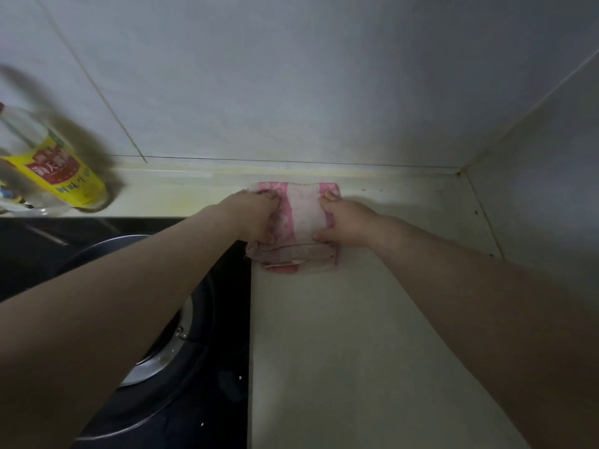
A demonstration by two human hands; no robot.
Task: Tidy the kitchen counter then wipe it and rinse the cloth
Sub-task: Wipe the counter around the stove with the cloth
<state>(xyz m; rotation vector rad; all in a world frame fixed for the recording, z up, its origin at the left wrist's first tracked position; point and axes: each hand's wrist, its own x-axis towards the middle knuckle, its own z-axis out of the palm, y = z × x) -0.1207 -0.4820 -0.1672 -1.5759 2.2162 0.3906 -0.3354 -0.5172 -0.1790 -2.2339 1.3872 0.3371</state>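
A folded pink and white cloth (303, 218) lies on the pale counter (372, 319), close to the back wall. My left hand (256, 215) grips the cloth's left side, fingers curled over its edge. My right hand (348, 223) grips its right side, thumb and fingers curled on the fabric. Both arms reach forward from the bottom of the view.
A clear oil bottle (55, 163) with a yellow label stands at the far left by the wall. A black stove (220, 384) with a dark pan (107, 251) lies left of the counter. Tiled walls meet in a corner (460, 171) at the right.
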